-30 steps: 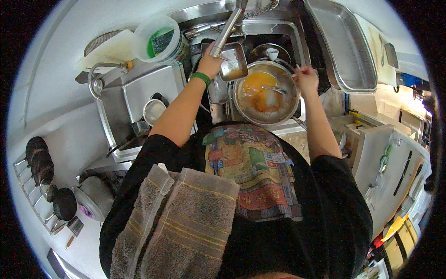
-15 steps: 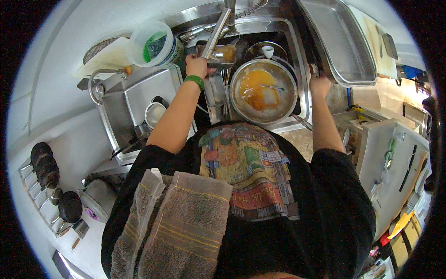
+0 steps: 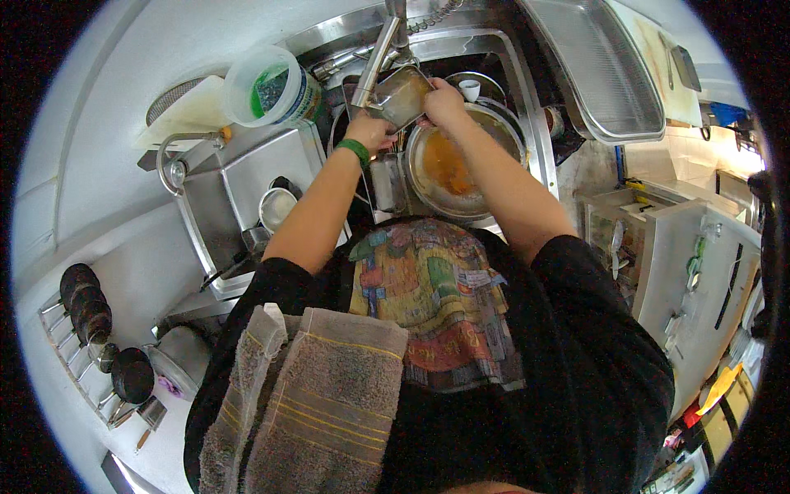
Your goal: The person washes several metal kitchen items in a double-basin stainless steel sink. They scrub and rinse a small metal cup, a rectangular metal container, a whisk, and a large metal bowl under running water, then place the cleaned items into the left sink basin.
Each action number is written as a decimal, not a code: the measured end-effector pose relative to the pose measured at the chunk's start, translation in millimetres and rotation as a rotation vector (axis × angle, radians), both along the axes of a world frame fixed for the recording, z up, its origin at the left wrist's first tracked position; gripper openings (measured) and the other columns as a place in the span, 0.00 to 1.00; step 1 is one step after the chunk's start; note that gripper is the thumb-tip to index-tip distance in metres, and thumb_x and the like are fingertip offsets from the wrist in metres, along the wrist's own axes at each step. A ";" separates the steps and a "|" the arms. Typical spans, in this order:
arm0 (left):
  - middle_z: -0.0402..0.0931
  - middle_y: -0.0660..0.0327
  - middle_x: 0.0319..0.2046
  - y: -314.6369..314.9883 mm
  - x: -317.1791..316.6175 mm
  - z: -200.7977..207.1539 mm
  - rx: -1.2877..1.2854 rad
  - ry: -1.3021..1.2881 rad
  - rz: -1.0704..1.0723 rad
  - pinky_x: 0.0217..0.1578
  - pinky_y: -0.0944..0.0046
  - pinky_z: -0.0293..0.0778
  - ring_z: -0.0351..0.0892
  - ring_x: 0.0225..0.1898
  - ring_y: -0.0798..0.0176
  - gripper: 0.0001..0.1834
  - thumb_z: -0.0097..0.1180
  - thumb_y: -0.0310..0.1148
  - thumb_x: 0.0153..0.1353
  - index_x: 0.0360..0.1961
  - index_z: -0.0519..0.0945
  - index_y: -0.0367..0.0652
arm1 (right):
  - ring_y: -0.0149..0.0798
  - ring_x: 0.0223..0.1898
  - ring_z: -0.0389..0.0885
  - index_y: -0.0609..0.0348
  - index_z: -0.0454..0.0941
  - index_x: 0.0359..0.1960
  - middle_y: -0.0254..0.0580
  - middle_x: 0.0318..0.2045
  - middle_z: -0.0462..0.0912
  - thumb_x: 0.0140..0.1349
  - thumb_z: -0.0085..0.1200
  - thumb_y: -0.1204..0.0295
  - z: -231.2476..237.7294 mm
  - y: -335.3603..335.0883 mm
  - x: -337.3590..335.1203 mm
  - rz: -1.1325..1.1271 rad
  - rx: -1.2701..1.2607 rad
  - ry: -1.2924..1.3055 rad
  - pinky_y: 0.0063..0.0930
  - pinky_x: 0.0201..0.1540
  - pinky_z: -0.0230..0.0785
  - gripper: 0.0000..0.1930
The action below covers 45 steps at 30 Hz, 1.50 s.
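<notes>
Both my hands hold a small rectangular metal container [image 3: 405, 95] under the faucet [image 3: 379, 64], tilted, with cloudy yellowish liquid in it. My left hand [image 3: 369, 133], with a green band at its wrist, grips the near left edge. Around the right edge close the fingers of my right hand [image 3: 444, 104]. Below that hand sits a large round metal pan [image 3: 418, 174] with orange-brown liquid, partly covered by my right forearm. A small white cup [image 3: 469, 89] stands just behind the pan. Beside the pan's left lies another narrow metal container [image 3: 384, 183].
A clear tub [image 3: 265, 86] with a green item stands left of the sink [image 3: 527, 82]. A large metal tray [image 3: 613, 78] lies at the right. Further left is a steel basin [image 3: 267, 160] with a small white-filled pot [image 3: 278, 207] near it. Several pans [image 3: 85, 302] hang on a rack.
My right hand has moved left from the sink's right side to the small metal container. The container is now raised and tilted, and my right forearm crosses the round pan.
</notes>
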<state>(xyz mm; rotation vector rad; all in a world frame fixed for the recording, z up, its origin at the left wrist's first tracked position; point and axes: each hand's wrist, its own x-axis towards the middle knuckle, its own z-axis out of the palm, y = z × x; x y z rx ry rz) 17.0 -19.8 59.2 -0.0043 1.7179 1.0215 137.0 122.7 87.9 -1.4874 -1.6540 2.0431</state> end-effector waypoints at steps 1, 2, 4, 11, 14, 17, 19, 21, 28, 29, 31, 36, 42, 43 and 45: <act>0.79 0.54 0.35 2.3 -10.4 -4.3 -0.024 0.050 -0.140 0.27 0.61 0.81 0.84 0.29 0.57 0.12 0.57 0.30 0.61 0.43 0.73 0.37 | 0.38 0.18 0.80 0.60 0.72 0.57 0.49 0.29 0.81 0.60 0.42 0.80 -5.1 0.6 0.6 0.010 0.012 0.025 0.32 0.17 0.74 0.22; 0.80 0.54 0.33 6.6 -20.2 -7.7 -0.054 0.168 -0.403 0.27 0.62 0.80 0.84 0.28 0.58 0.11 0.59 0.32 0.59 0.40 0.76 0.37 | 0.39 0.18 0.80 0.60 0.72 0.56 0.49 0.28 0.81 0.60 0.42 0.79 -9.5 4.0 0.4 0.128 0.132 -0.025 0.32 0.16 0.74 0.21; 0.81 0.54 0.29 10.5 -35.4 -11.7 0.031 0.531 -0.740 0.27 0.63 0.79 0.84 0.27 0.61 0.12 0.64 0.36 0.57 0.34 0.80 0.37 | 0.39 0.18 0.81 0.61 0.74 0.53 0.49 0.27 0.82 0.59 0.44 0.79 -16.6 10.7 -2.1 0.300 0.266 -0.113 0.33 0.17 0.74 0.18; 0.78 0.43 0.50 19.6 -33.2 -28.7 -0.423 0.729 -0.497 0.54 0.50 0.74 0.80 0.52 0.46 0.35 0.61 0.56 0.52 0.51 0.78 0.37 | 0.41 0.20 0.84 0.64 0.83 0.30 0.52 0.26 0.85 0.60 0.48 0.76 -26.1 22.9 0.9 0.643 0.421 -0.349 0.37 0.21 0.77 0.10; 0.74 0.41 0.57 24.4 -28.0 -32.9 -0.394 0.836 -0.718 0.59 0.46 0.69 0.74 0.58 0.39 0.36 0.50 0.61 0.59 0.55 0.76 0.42 | 0.39 0.18 0.82 0.64 0.81 0.32 0.51 0.25 0.84 0.61 0.45 0.77 -19.5 28.9 2.4 0.508 0.170 -0.398 0.34 0.17 0.73 0.10; 0.73 0.41 0.56 29.6 -24.3 -26.1 -0.274 0.838 -0.917 0.59 0.43 0.67 0.73 0.58 0.36 0.35 0.38 0.62 0.66 0.57 0.75 0.43 | 0.36 0.14 0.76 0.65 0.76 0.42 0.48 0.21 0.80 0.62 0.42 0.77 -8.9 33.8 0.4 0.490 0.063 -0.357 0.29 0.13 0.68 0.11; 0.77 0.43 0.52 34.9 -21.8 -18.6 -0.210 0.854 -0.909 0.57 0.38 0.65 0.74 0.57 0.38 0.36 0.33 0.61 0.69 0.57 0.73 0.39 | 0.35 0.13 0.76 0.64 0.76 0.42 0.47 0.21 0.79 0.62 0.42 0.77 -4.9 35.0 -2.7 0.415 -0.025 -0.342 0.29 0.13 0.67 0.11; 0.77 0.42 0.51 41.7 -19.7 -13.0 -0.213 0.869 -0.855 0.56 0.38 0.66 0.74 0.56 0.37 0.34 0.32 0.59 0.70 0.55 0.74 0.39 | 0.39 0.16 0.80 0.66 0.78 0.36 0.51 0.24 0.82 0.60 0.44 0.77 -5.9 34.2 -7.3 0.503 -0.006 -0.396 0.34 0.14 0.71 0.09; 0.75 0.48 0.54 23.0 -31.0 9.8 0.029 0.587 -0.478 0.53 0.52 0.71 0.76 0.53 0.48 0.24 0.48 0.45 0.65 0.57 0.72 0.42 | 0.53 0.40 0.85 0.63 0.78 0.43 0.59 0.39 0.84 0.59 0.51 0.68 -27.1 1.2 -14.3 0.162 0.525 -0.284 0.43 0.44 0.77 0.14; 0.75 0.49 0.55 18.1 -30.3 15.8 0.053 0.574 -0.429 0.53 0.54 0.72 0.76 0.53 0.50 0.24 0.51 0.43 0.64 0.58 0.72 0.43 | 0.58 0.50 0.80 0.62 0.76 0.48 0.60 0.45 0.82 0.58 0.55 0.64 -27.9 -5.8 -12.7 0.200 0.543 -0.250 0.43 0.55 0.71 0.19; 0.75 0.52 0.55 8.6 -24.6 27.5 0.079 0.492 -0.319 0.53 0.56 0.72 0.76 0.53 0.53 0.24 0.55 0.41 0.63 0.58 0.72 0.44 | 0.59 0.50 0.80 0.62 0.76 0.49 0.61 0.45 0.82 0.57 0.55 0.64 -30.3 -26.0 -21.7 0.186 0.570 -0.268 0.44 0.55 0.71 0.20; 0.76 0.56 0.51 1.2 -16.3 37.8 0.212 -0.084 0.230 0.54 0.52 0.69 0.75 0.51 0.56 0.23 0.57 0.44 0.63 0.57 0.74 0.48 | 0.61 0.48 0.80 0.57 0.80 0.47 0.59 0.44 0.83 0.59 0.56 0.65 -31.7 -37.2 -32.5 0.251 0.562 -0.239 0.45 0.51 0.73 0.16; 0.80 0.60 0.39 -25.4 -26.5 26.3 0.559 -0.276 0.534 0.47 0.54 0.73 0.78 0.42 0.57 0.16 0.54 0.49 0.65 0.42 0.79 0.48 | 0.44 0.42 0.82 0.57 0.78 0.54 0.47 0.42 0.84 0.66 0.50 0.50 -42.2 -42.9 -70.8 0.692 0.326 -0.149 0.38 0.50 0.73 0.26; 0.81 0.59 0.38 -28.0 -30.9 25.1 0.464 -0.265 0.585 0.47 0.54 0.73 0.79 0.41 0.57 0.16 0.55 0.50 0.65 0.41 0.79 0.49 | 0.42 0.40 0.82 0.56 0.78 0.55 0.45 0.42 0.84 0.66 0.49 0.49 -43.8 -43.7 -73.7 0.687 0.216 -0.081 0.37 0.49 0.74 0.26; 0.81 0.59 0.38 -23.5 -38.2 20.2 0.451 -0.234 0.518 0.46 0.54 0.73 0.79 0.40 0.57 0.17 0.56 0.50 0.64 0.40 0.80 0.48 | 0.41 0.39 0.82 0.56 0.78 0.55 0.42 0.41 0.85 0.66 0.49 0.48 -46.2 -43.2 -73.1 0.418 -0.089 -0.188 0.37 0.48 0.74 0.26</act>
